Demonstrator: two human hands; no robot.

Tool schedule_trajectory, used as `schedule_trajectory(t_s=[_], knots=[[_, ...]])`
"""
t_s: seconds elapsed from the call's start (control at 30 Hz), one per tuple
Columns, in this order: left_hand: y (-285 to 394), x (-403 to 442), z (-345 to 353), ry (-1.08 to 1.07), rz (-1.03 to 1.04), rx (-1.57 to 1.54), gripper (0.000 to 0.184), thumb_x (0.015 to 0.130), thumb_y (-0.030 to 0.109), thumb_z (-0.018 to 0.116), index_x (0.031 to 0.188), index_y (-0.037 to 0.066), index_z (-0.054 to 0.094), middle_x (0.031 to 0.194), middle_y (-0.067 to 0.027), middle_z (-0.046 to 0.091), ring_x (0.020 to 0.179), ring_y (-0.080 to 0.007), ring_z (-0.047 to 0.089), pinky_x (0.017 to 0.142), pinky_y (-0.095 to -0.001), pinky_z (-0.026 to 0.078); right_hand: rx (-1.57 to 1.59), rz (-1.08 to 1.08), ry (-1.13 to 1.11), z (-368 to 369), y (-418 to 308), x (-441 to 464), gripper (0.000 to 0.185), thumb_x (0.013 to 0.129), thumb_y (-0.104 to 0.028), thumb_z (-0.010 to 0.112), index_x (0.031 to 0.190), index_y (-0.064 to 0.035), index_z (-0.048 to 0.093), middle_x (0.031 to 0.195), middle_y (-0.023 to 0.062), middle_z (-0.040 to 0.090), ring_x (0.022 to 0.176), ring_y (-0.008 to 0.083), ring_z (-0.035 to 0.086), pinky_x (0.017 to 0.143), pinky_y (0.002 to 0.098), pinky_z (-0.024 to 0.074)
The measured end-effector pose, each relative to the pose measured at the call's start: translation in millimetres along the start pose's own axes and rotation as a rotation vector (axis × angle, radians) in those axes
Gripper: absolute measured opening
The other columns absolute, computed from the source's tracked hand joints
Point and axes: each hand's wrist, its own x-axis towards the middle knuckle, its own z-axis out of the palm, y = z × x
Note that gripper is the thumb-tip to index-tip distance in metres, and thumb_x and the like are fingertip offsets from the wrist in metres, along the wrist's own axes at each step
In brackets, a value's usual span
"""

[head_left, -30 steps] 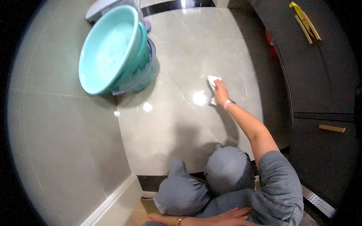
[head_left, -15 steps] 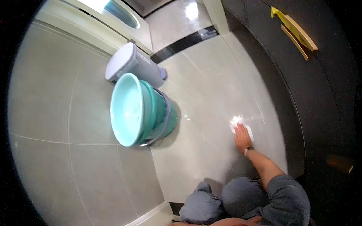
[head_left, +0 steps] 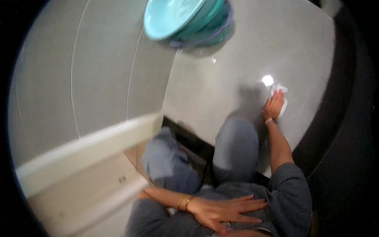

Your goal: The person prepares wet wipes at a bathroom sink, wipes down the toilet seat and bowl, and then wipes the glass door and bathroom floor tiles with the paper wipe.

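My right hand (head_left: 274, 106) lies on a white cloth or tissue (head_left: 279, 87) on the glossy grey floor. Its fingers are stretched out and press flat over the cloth, which shows crumpled past the fingertips and along the hand's right side. My left hand (head_left: 225, 210) rests across the front of my grey shirt, fingers spread, with nothing visible in it. A gold-coloured bracelet (head_left: 183, 202) circles the left wrist, and a band (head_left: 269, 120) sits on the right one.
A light turquoise basin (head_left: 167, 19) sits tilted on a darker green bucket (head_left: 218, 35) by the tiled wall (head_left: 103, 71). Dark cabinet fronts (head_left: 351, 158) run along the right. Behind my knees is a black floor strip (head_left: 185, 136), with a pale door frame (head_left: 94, 142) at left.
My view has tipped down and back, so the basin and bucket sit higher and the bin is out of sight. My left hand now shows fully. The cloth looks more crumpled beyond my right fingertips.
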Motion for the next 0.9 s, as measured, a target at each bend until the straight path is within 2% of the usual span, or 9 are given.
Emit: schedule_trajectory(t_s=[0.1, 0.17, 0.33, 0.43, 0.5, 0.6, 0.7, 0.77, 0.9], knots=[[-5, -17, 13, 0.030, 0.034, 0.002, 0.080, 0.090, 0.065, 0.025, 0.146, 0.009, 0.024, 0.149, -0.0307, 0.004, 0.139, -0.0444, 0.000, 0.107, -0.0604, 0.000, -0.015, -0.079, -0.098, 11, 6, -27, 0.052, 0.092, -0.019, 0.043, 0.141, -0.0041, 0.031, 0.150, 0.0152, 0.022, 0.140, 0.0318, 0.017, 0.114, 0.0449, 0.0148], [16, -47, -16, -0.033, 0.032, -0.018, 0.080, 0.090, 0.066, 0.022, 0.146, 0.009, 0.024, 0.149, -0.0307, 0.003, 0.140, -0.0437, 0.000, 0.108, -0.0600, 0.001, -0.020, -0.013, 0.052, 12, -22, 1, 0.051, 0.091, -0.019, 0.044, 0.139, -0.0038, 0.035, 0.148, 0.0169, 0.026, 0.137, 0.0334, 0.022, 0.111, 0.0471, 0.0181], [8, -103, -3, -0.025, 0.109, 0.044, 0.081, 0.088, 0.067, 0.023, 0.146, 0.009, 0.024, 0.150, -0.0283, 0.006, 0.140, -0.0423, 0.004, 0.109, -0.0578, 0.004, -0.050, 0.033, 0.089, -7, -1, 16, 0.052, 0.091, -0.022, 0.044, 0.138, 0.0001, 0.035, 0.148, 0.0197, 0.024, 0.138, 0.0344, 0.020, 0.112, 0.0477, 0.0152], [9, -181, -8, -0.011, 0.202, 0.095, 0.084, 0.086, 0.069, 0.022, 0.146, 0.009, 0.025, 0.150, -0.0276, 0.011, 0.139, -0.0425, 0.009, 0.109, -0.0566, 0.009, -0.065, -0.050, 0.021, 19, -65, -26, 0.059, 0.088, -0.019, 0.048, 0.139, 0.0036, 0.029, 0.147, 0.0237, 0.024, 0.138, 0.0362, 0.019, 0.112, 0.0479, 0.0146], [11, -223, -5, -0.028, 0.279, 0.098, 0.086, 0.086, 0.071, 0.021, 0.145, 0.009, 0.026, 0.149, -0.0277, 0.014, 0.139, -0.0431, 0.012, 0.109, -0.0564, 0.012, 0.013, -0.202, -0.216, 27, -121, -85, 0.073, 0.080, -0.016, 0.057, 0.141, 0.0038, 0.024, 0.147, 0.0257, 0.022, 0.138, 0.0378, 0.018, 0.112, 0.0493, 0.0135], [3, -277, -9, -0.085, 0.443, 0.214, 0.088, 0.085, 0.072, 0.017, 0.143, 0.008, 0.030, 0.146, -0.0290, 0.022, 0.136, -0.0445, 0.020, 0.107, -0.0566, 0.018, 0.039, -0.574, -0.717, 13, -168, -139, 0.061, 0.087, -0.023, 0.056, 0.141, -0.0066, 0.033, 0.151, 0.0184, 0.018, 0.140, 0.0354, 0.013, 0.112, 0.0503, 0.0151], [-5, -321, -4, -0.083, 0.654, 0.215, 0.089, 0.082, 0.076, 0.011, 0.136, 0.011, 0.040, 0.138, -0.0303, 0.035, 0.126, -0.0490, 0.036, 0.099, -0.0627, 0.028, -0.156, -0.433, -0.873, -13, -199, -125, 0.057, 0.090, -0.030, 0.054, 0.140, -0.0121, 0.035, 0.153, 0.0126, 0.015, 0.141, 0.0343, 0.010, 0.113, 0.0503, 0.0128], [-7, -340, -2, -0.088, 0.851, 0.082, 0.087, 0.083, 0.075, 0.010, 0.136, 0.013, 0.040, 0.136, -0.0321, 0.036, 0.125, -0.0495, 0.036, 0.097, -0.0655, 0.028, -0.266, -0.426, -0.751, -39, -216, -127, 0.055, 0.088, -0.032, 0.052, 0.138, -0.0137, 0.039, 0.151, 0.0106, 0.021, 0.139, 0.0341, 0.017, 0.111, 0.0521, 0.0206], [-8, -382, -1, -0.269, 0.909, -0.067, 0.087, 0.084, 0.074, 0.008, 0.134, 0.012, 0.041, 0.135, -0.0335, 0.037, 0.124, -0.0504, 0.037, 0.096, -0.0657, 0.028, -0.241, -0.284, -0.521, -53, -183, -164, 0.050, 0.088, -0.031, 0.051, 0.134, -0.0130, 0.044, 0.148, 0.0116, 0.027, 0.137, 0.0324, 0.025, 0.108, 0.0551, 0.0264]])
